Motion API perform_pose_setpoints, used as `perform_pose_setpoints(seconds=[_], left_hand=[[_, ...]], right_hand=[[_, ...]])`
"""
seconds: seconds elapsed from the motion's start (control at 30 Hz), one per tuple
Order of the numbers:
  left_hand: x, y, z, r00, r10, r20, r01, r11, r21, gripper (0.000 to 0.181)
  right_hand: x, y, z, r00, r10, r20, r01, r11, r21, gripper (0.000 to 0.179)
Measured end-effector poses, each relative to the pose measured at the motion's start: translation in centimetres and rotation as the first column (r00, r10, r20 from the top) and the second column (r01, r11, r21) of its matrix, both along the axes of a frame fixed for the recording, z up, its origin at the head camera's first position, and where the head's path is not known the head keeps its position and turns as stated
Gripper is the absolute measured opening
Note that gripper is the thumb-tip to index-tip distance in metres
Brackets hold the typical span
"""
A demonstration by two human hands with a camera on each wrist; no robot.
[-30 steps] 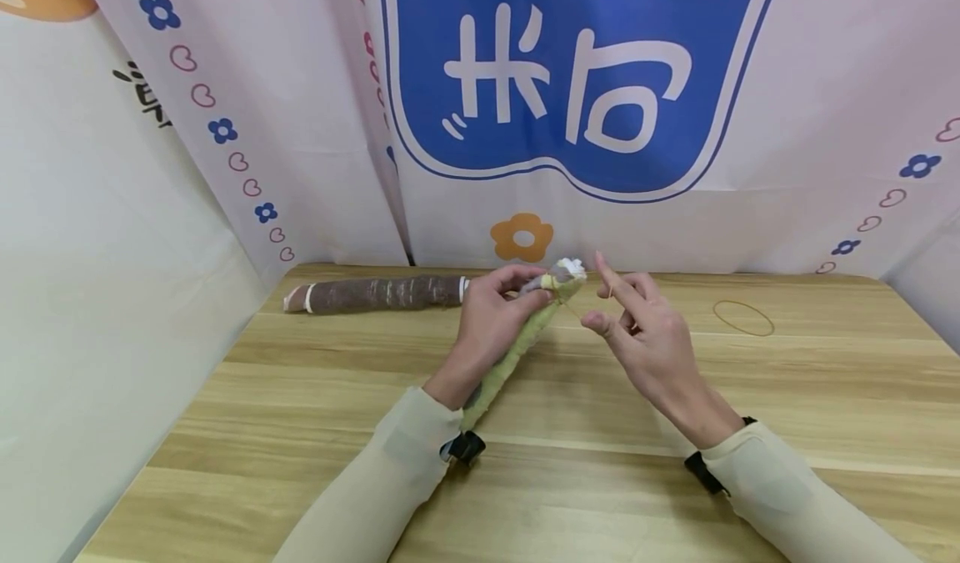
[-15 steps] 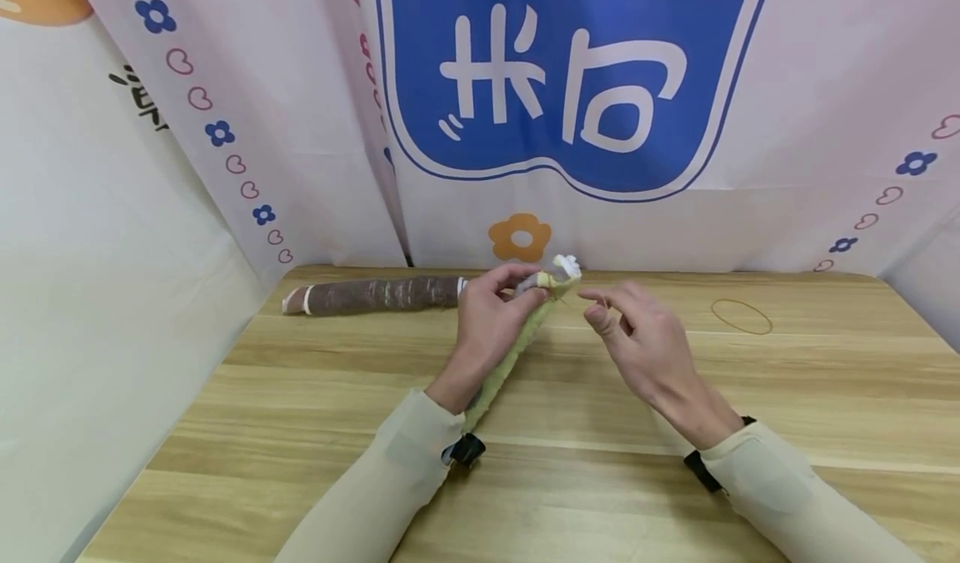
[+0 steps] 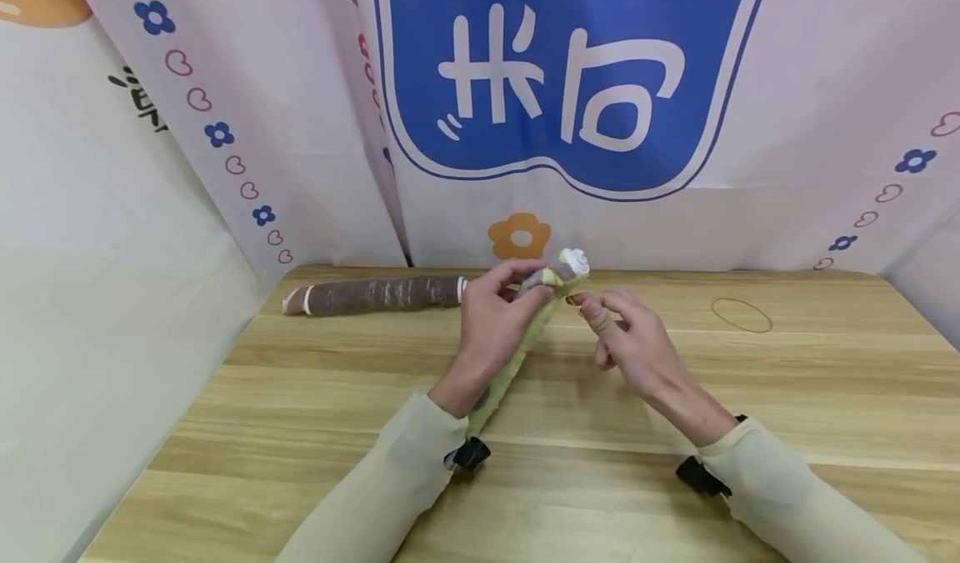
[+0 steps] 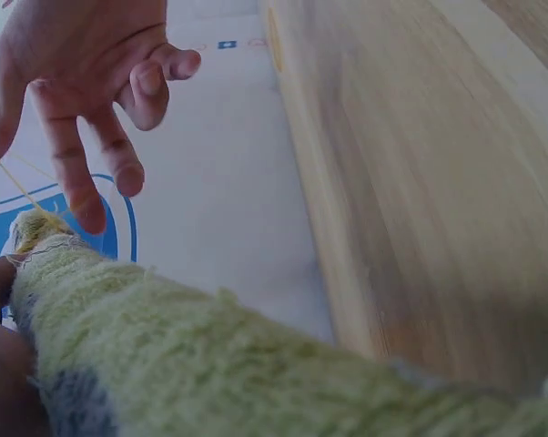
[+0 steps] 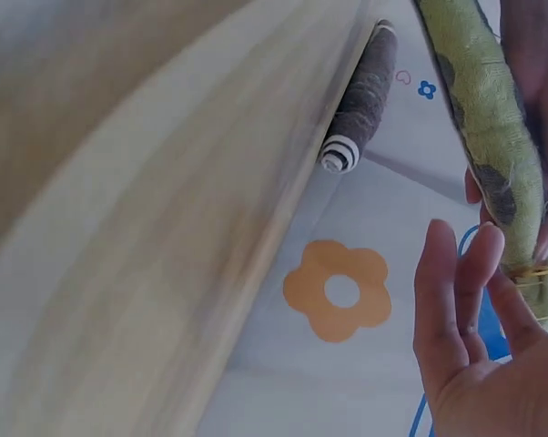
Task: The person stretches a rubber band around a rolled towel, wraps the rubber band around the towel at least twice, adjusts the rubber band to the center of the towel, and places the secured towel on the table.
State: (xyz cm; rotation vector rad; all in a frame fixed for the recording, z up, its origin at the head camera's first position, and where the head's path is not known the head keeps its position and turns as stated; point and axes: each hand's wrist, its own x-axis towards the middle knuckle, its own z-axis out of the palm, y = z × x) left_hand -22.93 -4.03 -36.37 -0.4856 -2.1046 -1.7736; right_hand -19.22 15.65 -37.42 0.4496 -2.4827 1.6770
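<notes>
A yellow-green rolled towel with grey patches slants up and away from the left forearm. My left hand grips it near its far end, where white folds show at the tip. A thin yellow rubber band goes round the roll close to that end. My right hand pinches the band's free part between thumb and index finger, beside the roll. In the left wrist view the stretched band runs from the towel to the right hand. The band's wraps also show in the right wrist view.
A brown rolled towel with white rings at its ends lies along the back left of the wooden table. Another rubber band lies flat at the right. A printed cloth backdrop hangs behind the table's rear edge.
My right hand's fingers, spread with the band stretched between them, have closed to a pinch and come nearer the roll's end. The left hand keeps its grip, with the roll's tip slightly turned.
</notes>
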Motion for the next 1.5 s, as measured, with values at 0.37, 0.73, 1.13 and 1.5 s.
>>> perform_pose_setpoints(seconds=[0.37,0.73,1.13,1.5], left_hand=[[0.4,0.3,0.3,0.997,-0.066,-0.029,0.066,0.998,0.019,0.025],[0.1,-0.4,0.3,0.983,-0.153,-0.104,0.141,0.983,-0.115,0.021],[-0.3,-1.0,0.4,0.974,-0.212,-0.084,0.197,0.968,-0.154,0.02],[-0.4,-1.2,0.4,0.967,-0.243,-0.072,0.223,0.951,-0.217,0.02]], right_hand=[[0.1,-0.2,0.0,0.994,0.064,0.085,-0.052,0.99,-0.129,0.059],[-0.2,0.2,0.2,0.99,0.073,0.119,-0.056,0.988,-0.141,0.07],[-0.4,0.6,0.2,0.99,0.093,0.106,-0.076,0.986,-0.151,0.059],[-0.8,0.9,-0.1,0.987,0.138,0.087,-0.114,0.964,-0.238,0.06]])
